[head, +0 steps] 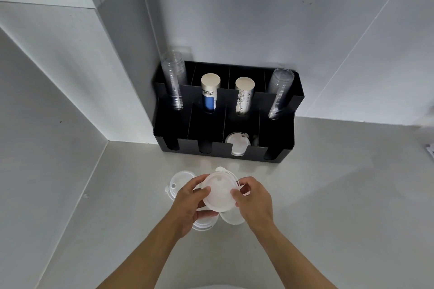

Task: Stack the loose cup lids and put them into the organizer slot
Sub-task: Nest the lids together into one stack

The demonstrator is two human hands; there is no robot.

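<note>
While both hands meet over the grey countertop (328,195), we note a small stack of white cup lids (219,193) held between them, above the counter. Left hand (187,204) pinches the stack's 9 o'clock edge, thumb on top, fingers beneath. Right hand (254,199) pinches the 3 o'clock edge likewise, thumb resting on the top lid. We cannot tell how many lids the stack holds.

Loose lids on the counter: one (179,182) at 9 o'clock of the held stack, partly hidden by the left hand; a few more (204,224) at 6 o'clock below the left hand; another (231,218) just beside them, under the right hand.

Black organizer (281,138) sits at 12 o'clock, against the wall corner. Its front row has four slots; the third from left holds white lids (237,144) already. Back row: clear cup stacks (173,80) and (280,91) in the outer compartments, paper cup stacks (209,91) and (244,95) in the two middle ones, all leaning.
</note>
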